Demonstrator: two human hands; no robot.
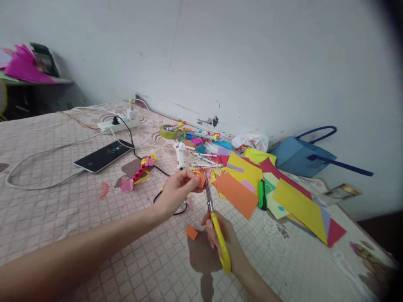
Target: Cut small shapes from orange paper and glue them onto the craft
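Observation:
Pinched in my left hand (179,188) is a small piece of orange paper (202,180). My right hand (225,235) grips a pair of scissors (218,228) with yellow handles, its fingers wrapped around them. The metal blades point away from me and lie against the right edge of the orange piece; whether they are parted is hard to make out. Below my left hand, a second small orange paper piece (191,232) lies on the patterned cloth. Beyond my hands a white glue gun (180,155) stands among paper scraps.
Coloured paper sheets (237,195) and a green box cutter (262,193) lie to the right, near white string (273,230) and a blue bag (304,156). At left are a charging phone (103,156), a power strip (119,124) and a decorated pink-and-yellow craft piece (138,174).

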